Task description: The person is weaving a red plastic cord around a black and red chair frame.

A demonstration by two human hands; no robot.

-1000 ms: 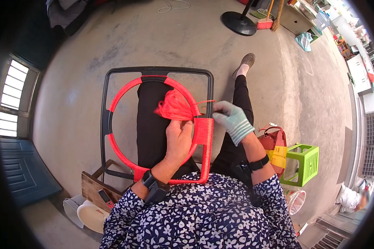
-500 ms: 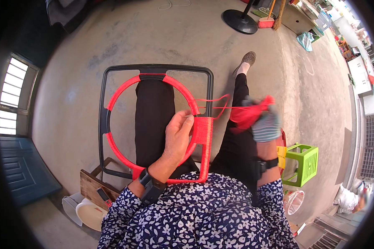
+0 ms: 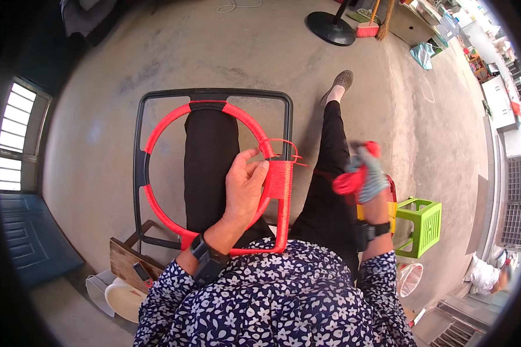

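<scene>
A black rectangular frame (image 3: 214, 91) with a round ring (image 3: 162, 206) inside it rests over my lap. Red cord is wound closely around most of the ring and around the frame's lower right corner; black stretches show at the ring's top and left. My bare left hand (image 3: 244, 188) pinches the ring's right side, beside a wrapped crosspiece (image 3: 281, 179). A loose loop of red cord (image 3: 283, 140) stands out there. Off to the right, my right hand (image 3: 369, 176), in a grey-blue glove and blurred by motion, is closed on a bundle of red cord (image 3: 347, 183).
A green plastic stool (image 3: 427, 225) stands right of me, with a white-and-red basket (image 3: 410, 279) below it. At my lower left are a wooden stool (image 3: 130, 260) and a cream basin (image 3: 124, 301). A black round base (image 3: 330, 29) and a red broom (image 3: 367, 29) stand ahead.
The cord bundle, spread out before, now looks compact in my right hand, which has moved slightly down. The cord near the ring has drawn into a smaller loop. My left hand keeps its hold.
</scene>
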